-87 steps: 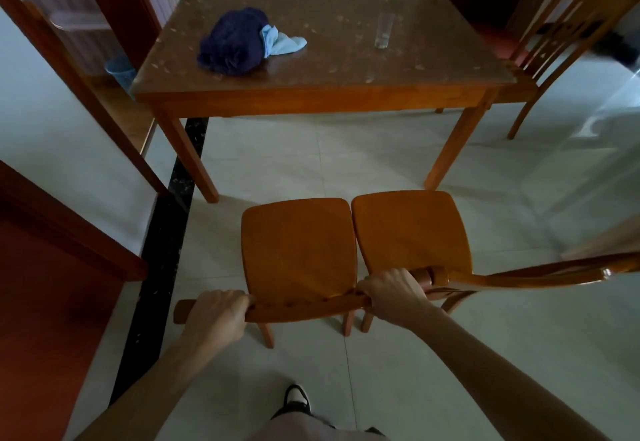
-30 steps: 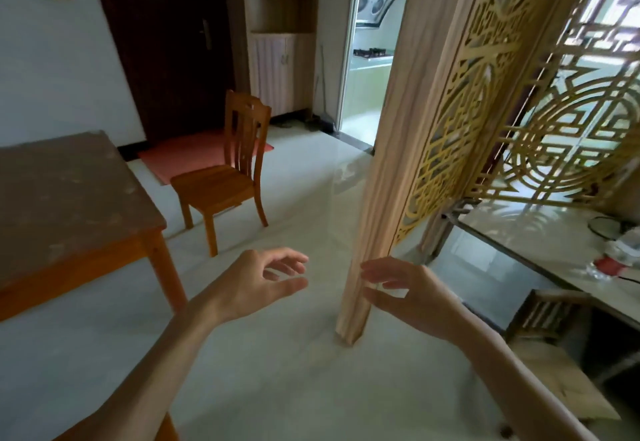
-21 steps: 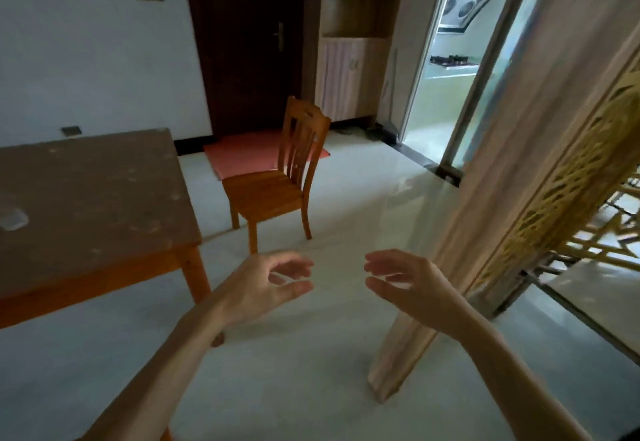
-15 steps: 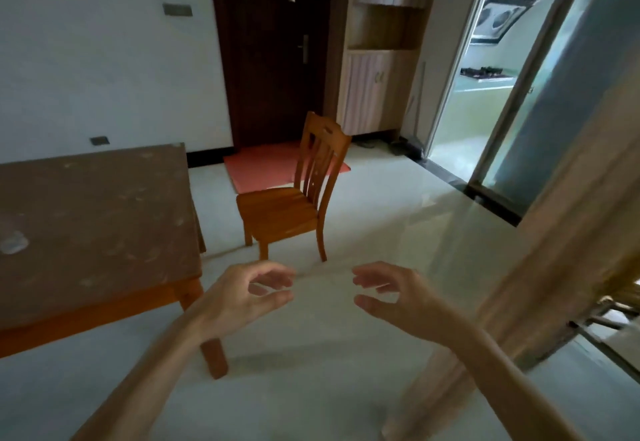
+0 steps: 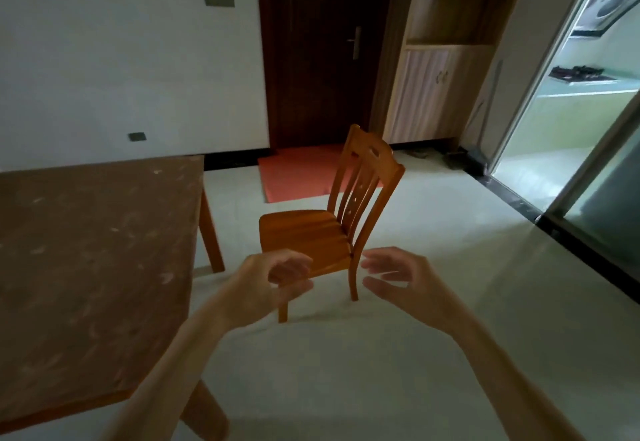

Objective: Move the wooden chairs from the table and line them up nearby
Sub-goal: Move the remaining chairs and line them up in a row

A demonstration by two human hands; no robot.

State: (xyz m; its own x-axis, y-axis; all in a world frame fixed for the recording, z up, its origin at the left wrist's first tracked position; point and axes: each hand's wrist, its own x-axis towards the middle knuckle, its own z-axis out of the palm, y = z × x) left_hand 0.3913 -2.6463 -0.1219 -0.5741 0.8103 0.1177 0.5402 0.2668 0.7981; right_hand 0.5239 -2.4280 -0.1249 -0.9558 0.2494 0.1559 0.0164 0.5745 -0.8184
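One wooden chair (image 5: 308,232) with a slatted back stands on the pale floor at the table's far right end, its seat facing the table (image 5: 90,253). Both of my arms reach forward toward it. My left hand (image 5: 266,284) hangs in front of the seat's near corner, fingers curled and apart, holding nothing. My right hand (image 5: 405,284) floats just right of the chair's near back leg, fingers spread, also empty. Neither hand touches the chair.
A brown-topped wooden table fills the left side. Behind the chair lie a red mat (image 5: 298,172) and a dark door (image 5: 325,49). A tall cabinet (image 5: 440,59) stands right of the door. A sliding glass door frame (image 5: 540,94) opens to a kitchen at right.
I let go of the two chairs I was holding, turned away from the carved screen and moved toward the remaining chair. It is now closer and centred, with both empty hands raised before it.
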